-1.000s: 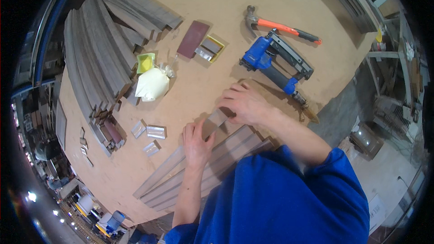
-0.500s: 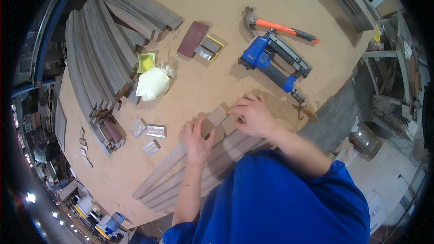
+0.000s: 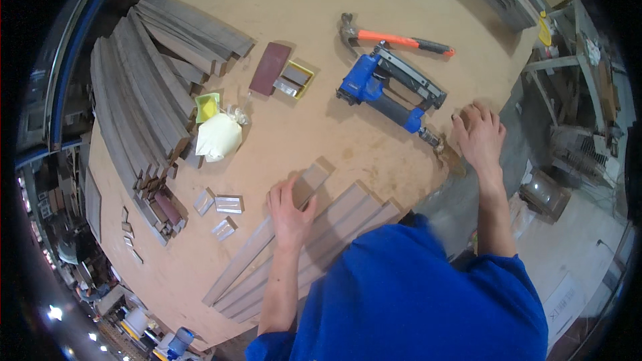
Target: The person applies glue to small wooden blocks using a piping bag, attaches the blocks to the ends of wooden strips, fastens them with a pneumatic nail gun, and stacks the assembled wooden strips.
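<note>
My left hand (image 3: pixel 290 217) grips a long grey-brown wooden strip (image 3: pixel 242 262) near its far end, thumb on one side and fingers on the other. Several similar strips (image 3: pixel 334 230) lie side by side just right of it, in front of my body. Out over the right edge of the table, my right hand (image 3: pixel 481 137) is raised with its fingers apart. A small dark spot shows at one fingertip, too small to make out. Nearest to that hand is a blue nail gun (image 3: pixel 391 90) with its air hose fitting (image 3: pixel 431 139). Beyond the gun lies a claw hammer (image 3: pixel 401 40) with an orange handle.
Stacked wooden strips (image 3: pixel 144 87) fill the table's left side. Nearby sit a white bag (image 3: pixel 219 138), a small yellow-green box (image 3: pixel 207 105), a maroon sanding sheet (image 3: pixel 270 68) and a yellow tray (image 3: pixel 309 75). Several staple strips (image 3: pixel 229 204) lie left of my left hand.
My right hand has let go of the wooden strip's end and moved right, past the nail gun. My left hand has stayed on the strip. The whole view has shifted slightly.
</note>
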Action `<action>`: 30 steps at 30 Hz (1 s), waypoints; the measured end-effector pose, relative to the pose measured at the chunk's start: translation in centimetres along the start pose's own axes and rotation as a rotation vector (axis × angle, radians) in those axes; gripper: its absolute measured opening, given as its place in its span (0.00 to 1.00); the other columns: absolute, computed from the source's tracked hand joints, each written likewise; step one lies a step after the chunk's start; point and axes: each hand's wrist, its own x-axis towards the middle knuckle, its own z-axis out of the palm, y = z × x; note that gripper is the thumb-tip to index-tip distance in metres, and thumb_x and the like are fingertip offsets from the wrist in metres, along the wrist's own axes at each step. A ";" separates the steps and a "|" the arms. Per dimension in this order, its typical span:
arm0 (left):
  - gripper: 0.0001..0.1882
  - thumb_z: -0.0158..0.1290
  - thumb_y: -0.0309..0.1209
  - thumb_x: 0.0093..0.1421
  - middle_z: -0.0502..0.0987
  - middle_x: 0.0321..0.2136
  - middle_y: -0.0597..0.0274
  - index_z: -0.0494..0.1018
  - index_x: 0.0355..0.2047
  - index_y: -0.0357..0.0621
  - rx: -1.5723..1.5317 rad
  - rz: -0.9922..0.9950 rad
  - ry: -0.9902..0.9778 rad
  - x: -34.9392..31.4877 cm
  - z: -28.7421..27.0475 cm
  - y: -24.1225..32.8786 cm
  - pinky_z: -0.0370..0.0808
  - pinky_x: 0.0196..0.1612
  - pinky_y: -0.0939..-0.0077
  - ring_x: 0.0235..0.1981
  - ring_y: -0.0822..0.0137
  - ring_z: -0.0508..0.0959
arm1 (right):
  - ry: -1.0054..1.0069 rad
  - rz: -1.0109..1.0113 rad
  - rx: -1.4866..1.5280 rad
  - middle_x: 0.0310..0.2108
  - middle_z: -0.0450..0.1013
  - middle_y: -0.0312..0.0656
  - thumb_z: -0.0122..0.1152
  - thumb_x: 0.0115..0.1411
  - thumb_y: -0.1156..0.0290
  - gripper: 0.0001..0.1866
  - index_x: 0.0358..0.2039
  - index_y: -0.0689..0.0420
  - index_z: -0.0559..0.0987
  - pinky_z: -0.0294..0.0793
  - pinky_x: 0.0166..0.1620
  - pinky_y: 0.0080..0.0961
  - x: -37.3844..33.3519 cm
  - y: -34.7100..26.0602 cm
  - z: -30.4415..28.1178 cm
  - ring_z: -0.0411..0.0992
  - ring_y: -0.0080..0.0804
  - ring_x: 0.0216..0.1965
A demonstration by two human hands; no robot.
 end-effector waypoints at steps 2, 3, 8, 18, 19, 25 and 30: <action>0.27 0.69 0.30 0.51 0.74 0.46 0.48 0.75 0.52 0.39 0.006 -0.017 0.000 -0.2 -0.4 0.1 0.71 0.57 0.55 0.51 0.48 0.74 | -0.016 -0.152 0.192 0.54 0.76 0.42 0.67 0.60 0.58 0.19 0.49 0.53 0.84 0.66 0.61 0.48 -1.1 -2.6 -2.5 0.71 0.46 0.58; 0.27 0.69 0.30 0.52 0.74 0.46 0.48 0.75 0.52 0.39 -0.007 -0.032 0.004 0.0 -0.3 0.0 0.72 0.56 0.56 0.51 0.48 0.74 | -0.035 -0.176 0.376 0.53 0.77 0.41 0.68 0.59 0.60 0.17 0.46 0.52 0.85 0.67 0.61 0.46 -1.8 -4.7 -3.3 0.71 0.45 0.57; 0.27 0.70 0.31 0.51 0.73 0.43 0.49 0.75 0.50 0.38 -0.014 -0.010 -0.007 0.5 0.2 -0.2 0.73 0.52 0.55 0.47 0.49 0.74 | -0.475 -0.526 0.859 0.50 0.77 0.39 0.72 0.53 0.65 0.21 0.49 0.49 0.82 0.72 0.58 0.43 -5.3 -15.0 0.4 0.72 0.42 0.55; 0.27 0.71 0.30 0.51 0.72 0.40 0.50 0.76 0.51 0.38 0.024 0.022 0.007 0.1 0.5 -0.3 0.73 0.49 0.58 0.44 0.50 0.74 | -0.527 -0.898 0.602 0.47 0.77 0.29 0.75 0.48 0.64 0.25 0.49 0.43 0.82 0.66 0.57 0.44 -2.7 -19.7 3.1 0.71 0.34 0.55; 0.27 0.71 0.30 0.51 0.72 0.40 0.50 0.76 0.51 0.38 0.023 0.016 0.009 0.2 0.5 -0.3 0.73 0.49 0.58 0.44 0.50 0.74 | -0.531 -0.902 0.600 0.47 0.77 0.29 0.75 0.48 0.64 0.25 0.49 0.43 0.82 0.66 0.57 0.44 -2.5 -19.8 3.2 0.71 0.34 0.55; 0.28 0.72 0.31 0.49 0.73 0.40 0.50 0.76 0.50 0.39 0.065 0.035 0.019 0.5 0.6 -0.5 0.73 0.49 0.57 0.43 0.49 0.74 | -0.620 -0.928 0.538 0.49 0.76 0.27 0.74 0.46 0.64 0.30 0.53 0.39 0.80 0.65 0.58 0.46 -1.8 -20.2 3.1 0.70 0.33 0.56; 0.31 0.72 0.33 0.48 0.74 0.43 0.49 0.75 0.52 0.41 0.107 0.073 0.044 -0.2 0.6 -1.4 0.72 0.51 0.53 0.46 0.47 0.74 | -0.594 -0.919 0.519 0.49 0.76 0.27 0.74 0.45 0.65 0.29 0.52 0.39 0.81 0.64 0.59 0.46 -2.2 -20.9 2.8 0.70 0.33 0.55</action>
